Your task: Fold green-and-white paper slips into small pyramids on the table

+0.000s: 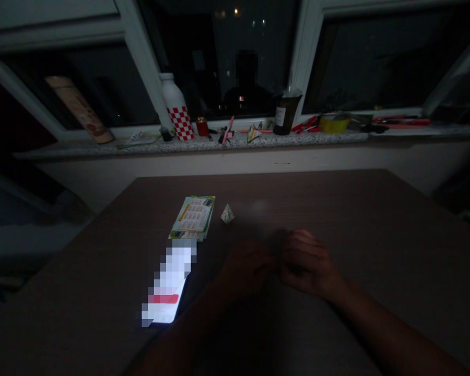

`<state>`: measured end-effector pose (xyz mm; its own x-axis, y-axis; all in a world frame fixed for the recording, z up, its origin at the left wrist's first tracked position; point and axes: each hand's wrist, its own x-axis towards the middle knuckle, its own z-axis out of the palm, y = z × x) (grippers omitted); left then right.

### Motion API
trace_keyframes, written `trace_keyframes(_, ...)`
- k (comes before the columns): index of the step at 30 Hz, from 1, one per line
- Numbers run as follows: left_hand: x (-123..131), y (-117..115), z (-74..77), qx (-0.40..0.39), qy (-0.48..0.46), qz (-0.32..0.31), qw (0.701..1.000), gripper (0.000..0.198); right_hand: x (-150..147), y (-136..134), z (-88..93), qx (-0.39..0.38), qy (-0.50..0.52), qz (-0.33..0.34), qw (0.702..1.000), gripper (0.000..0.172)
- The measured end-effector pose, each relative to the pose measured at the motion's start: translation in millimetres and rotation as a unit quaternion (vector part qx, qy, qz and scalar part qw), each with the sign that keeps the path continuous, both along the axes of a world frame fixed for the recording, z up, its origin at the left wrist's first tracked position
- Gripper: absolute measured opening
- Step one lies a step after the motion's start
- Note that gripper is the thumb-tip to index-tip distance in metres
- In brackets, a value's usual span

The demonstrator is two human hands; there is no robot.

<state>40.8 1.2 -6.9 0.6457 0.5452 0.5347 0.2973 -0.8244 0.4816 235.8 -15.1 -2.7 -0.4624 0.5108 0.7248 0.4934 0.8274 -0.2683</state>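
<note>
My left hand [246,266] and my right hand [306,261] rest close together on the dark wooden table [356,219], fingers curled inward and nearly touching. Dim light hides whatever lies between them. A small folded paper pyramid [227,213] stands on the table just beyond my left hand. Left of it lies a stack of printed paper sheets [194,218]. A lit phone screen [168,287] lies flat to the left of my left forearm.
A stone windowsill [203,143] runs behind the table, carrying a white bottle with a red checked band [176,107], a dark cup [285,112], a yellow tape roll [334,124], small folded papers and red tools. Dark window panes are above.
</note>
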Motion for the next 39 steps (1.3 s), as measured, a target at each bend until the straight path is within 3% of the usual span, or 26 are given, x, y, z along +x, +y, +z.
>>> trace_keyframes(7,-5.1,4.4,-4.6,0.065,-0.033,0.019,0.997,0.016,8.4,1.9,2.8,0.017,0.011,-0.043,0.999,0.012)
trace_keyframes(13,-12.1,7.2,-5.9,0.043,-0.037,0.015,0.998,0.016,17.8,4.6,3.8,0.011,0.036,-0.029,0.999,0.016)
trace_keyframes(19,-18.1,6.0,3.7,-0.110,-0.057,0.101,0.987,0.011,31.6,6.6,6.6,-0.017,0.090,-0.055,0.994,0.013)
trace_keyframes(23,-8.4,0.3,8.4,-0.235,-0.051,0.160,0.957,0.009,20.9,-0.6,3.5,-0.125,0.122,-0.070,0.982,0.016)
trace_keyframes(26,-2.1,-3.8,5.2,-0.322,-0.090,0.162,0.928,0.011,6.2,-4.6,-4.5,-0.272,0.216,-0.084,0.934,0.030)
trace_keyframes(27,-1.5,-4.8,3.2,-0.347,-0.113,0.150,0.919,0.015,2.0,-4.8,-7.2,-0.331,0.264,-0.074,0.903,0.030)
trace_keyframes(30,-3.6,-5.9,-2.1,-0.378,-0.182,0.085,0.904,0.025,-6.0,-2.4,-12.9,-0.503,0.390,0.011,0.772,0.029)
trace_keyframes(32,-5.6,-5.3,-2.4,-0.346,-0.188,0.051,0.918,0.025,-8.1,-0.3,-15.2,-0.570,0.437,0.060,0.694,0.028)
trace_keyframes(34,-6.2,-3.8,0.4,-0.266,-0.156,0.042,0.950,0.021,-8.6,0.9,-17.0,-0.612,0.445,0.086,0.648,0.028)
trace_keyframes(36,-5.5,-2.1,4.5,-0.186,-0.151,0.045,0.970,0.012,-7.6,1.0,-18.0,-0.628,0.418,0.087,0.651,0.026)
trace_keyframes(37,-5.1,-1.4,6.3,-0.158,-0.148,0.050,0.975,0.008,-6.3,0.7,-17.8,-0.619,0.396,0.072,0.674,0.025)
trace_keyframes(39,-5.0,-0.3,8.4,-0.121,-0.130,0.057,0.982,0.008,-2.0,-0.8,-15.3,-0.549,0.343,0.001,0.762,0.026)
